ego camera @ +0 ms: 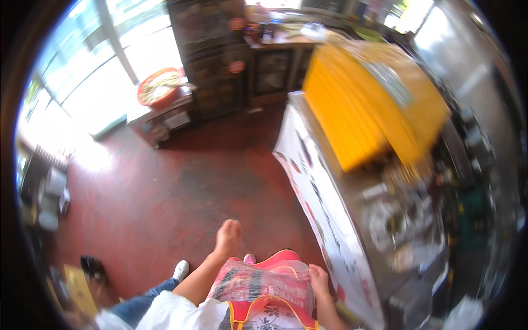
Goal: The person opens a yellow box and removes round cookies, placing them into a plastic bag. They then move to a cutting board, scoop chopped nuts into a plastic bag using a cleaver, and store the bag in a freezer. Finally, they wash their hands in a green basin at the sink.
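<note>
My left hand is held out in front of me above the dark red floor. It is blurred and its fingers look loosely curled, with nothing visible in it. My right hand is low by the right edge of my pink apron, which has clear plastic over its front. Its fingertips are at that edge; whether they pinch the plastic I cannot tell. Just right of this hand runs a counter fronted by a white printed banner.
Stacked yellow things stand on the counter, with plastic bags nearer. A red-orange basin of pale food tops a low stand by the glass doors. A dark cabinet stands behind. A jeans leg with a white shoe shows lower left.
</note>
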`<state>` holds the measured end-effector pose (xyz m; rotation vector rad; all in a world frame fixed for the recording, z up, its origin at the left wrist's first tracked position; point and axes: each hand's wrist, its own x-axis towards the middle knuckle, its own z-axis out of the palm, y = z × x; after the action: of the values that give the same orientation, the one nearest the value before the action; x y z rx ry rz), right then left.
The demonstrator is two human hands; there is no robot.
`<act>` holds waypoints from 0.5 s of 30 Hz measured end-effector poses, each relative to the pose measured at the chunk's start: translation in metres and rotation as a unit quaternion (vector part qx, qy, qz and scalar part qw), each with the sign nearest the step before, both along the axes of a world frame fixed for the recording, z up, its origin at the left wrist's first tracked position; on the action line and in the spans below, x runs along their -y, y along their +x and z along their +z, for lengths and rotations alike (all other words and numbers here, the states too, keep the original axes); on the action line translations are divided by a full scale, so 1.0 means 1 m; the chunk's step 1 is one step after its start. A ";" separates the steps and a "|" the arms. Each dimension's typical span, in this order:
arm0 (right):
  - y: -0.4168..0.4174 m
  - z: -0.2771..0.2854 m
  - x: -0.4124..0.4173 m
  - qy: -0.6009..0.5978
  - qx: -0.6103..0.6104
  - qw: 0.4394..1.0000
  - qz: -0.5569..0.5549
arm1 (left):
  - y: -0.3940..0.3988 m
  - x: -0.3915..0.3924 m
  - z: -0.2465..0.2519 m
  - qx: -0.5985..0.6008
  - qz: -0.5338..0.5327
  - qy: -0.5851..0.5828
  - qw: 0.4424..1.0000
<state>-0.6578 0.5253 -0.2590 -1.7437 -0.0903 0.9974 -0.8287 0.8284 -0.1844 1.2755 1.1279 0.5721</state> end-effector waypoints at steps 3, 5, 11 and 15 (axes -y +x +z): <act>0.040 0.010 -0.077 -0.011 -0.083 0.996 -0.009 | 0.050 -0.043 -0.005 -0.016 -0.024 -0.027 0.999; 0.073 0.006 -0.131 -0.043 -0.079 0.995 0.034 | 0.080 -0.072 0.040 -0.044 -0.089 0.050 0.994; 0.161 -0.004 -0.322 -0.035 -0.100 0.978 0.178 | 0.101 -0.126 0.047 -0.014 0.052 0.189 0.981; 0.211 -0.030 -0.477 -0.029 -0.088 0.932 0.349 | 0.097 -0.151 0.031 -0.058 0.222 0.187 0.955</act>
<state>-0.4467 1.0022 -0.2894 -1.6906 -0.6045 1.6776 -0.7314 0.9795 -0.1537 1.3925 1.4675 1.0992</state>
